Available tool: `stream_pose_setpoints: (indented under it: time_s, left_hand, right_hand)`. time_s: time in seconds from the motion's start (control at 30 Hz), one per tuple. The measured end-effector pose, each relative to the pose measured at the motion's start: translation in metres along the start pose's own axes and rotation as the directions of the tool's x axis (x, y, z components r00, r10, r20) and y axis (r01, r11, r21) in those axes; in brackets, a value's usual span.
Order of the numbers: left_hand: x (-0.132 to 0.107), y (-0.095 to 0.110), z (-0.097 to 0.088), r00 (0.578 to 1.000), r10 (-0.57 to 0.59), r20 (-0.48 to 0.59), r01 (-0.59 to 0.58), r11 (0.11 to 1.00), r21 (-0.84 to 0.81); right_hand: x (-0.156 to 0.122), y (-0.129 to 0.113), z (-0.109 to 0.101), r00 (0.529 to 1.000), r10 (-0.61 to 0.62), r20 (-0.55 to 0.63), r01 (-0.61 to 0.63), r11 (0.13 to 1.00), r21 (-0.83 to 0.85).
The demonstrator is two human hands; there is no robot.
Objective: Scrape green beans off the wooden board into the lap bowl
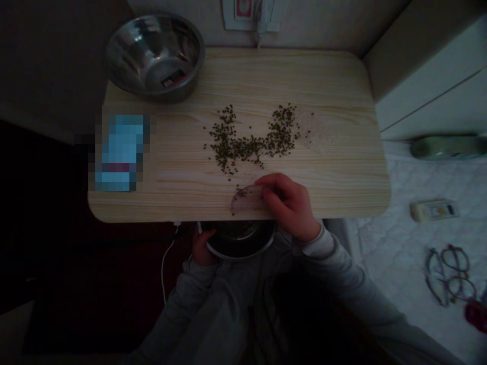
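Small dark green beans (243,148) lie scattered over the middle of the wooden table (182,187), thickest in a rough U shape. My right hand (287,205) pinches a clear protractor (246,199), which rests on the tabletop near the front edge, a few beans beside it. Below that edge my left hand (205,247) grips the rim of a dark metal bowl (243,252). The table hides part of this bowl, and some beans seem to lie in its shadowed inside. Pale grains (317,131) are spread to the right of the beans.
A large steel basin (152,61) stands at the table's back left, with a blurred-out blue screen (122,149) in front of it. To the right, a bed (388,238) holds a green bottle (449,147), a remote control (435,209) and glasses (454,274). A white cable (163,268) hangs at left.
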State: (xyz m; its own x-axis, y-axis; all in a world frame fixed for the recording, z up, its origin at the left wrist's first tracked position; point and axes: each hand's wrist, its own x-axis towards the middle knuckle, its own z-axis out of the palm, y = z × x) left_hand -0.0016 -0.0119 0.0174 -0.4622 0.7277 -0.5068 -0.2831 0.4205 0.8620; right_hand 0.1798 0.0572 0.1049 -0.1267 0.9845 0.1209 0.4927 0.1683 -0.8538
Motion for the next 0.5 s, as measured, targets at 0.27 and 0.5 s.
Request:
stream_pose_setpoints:
  time_s: [0.27,0.5]
  left_hand:
    - [-0.0059,0.0071,0.0007,0.998,0.066,-0.003,-0.065,0.994,0.084]
    - [-0.0047,0.0064,-0.0008,0.994,0.113,0.016,-0.114,0.987,0.115]
  right_hand:
    - [0.0007,0.0001,-0.0011,1.0,-0.015,0.022,0.015,1.0,-0.012]
    - [-0.0003,0.0001,0.0,0.999,0.016,-0.028,-0.015,1.0,0.025]
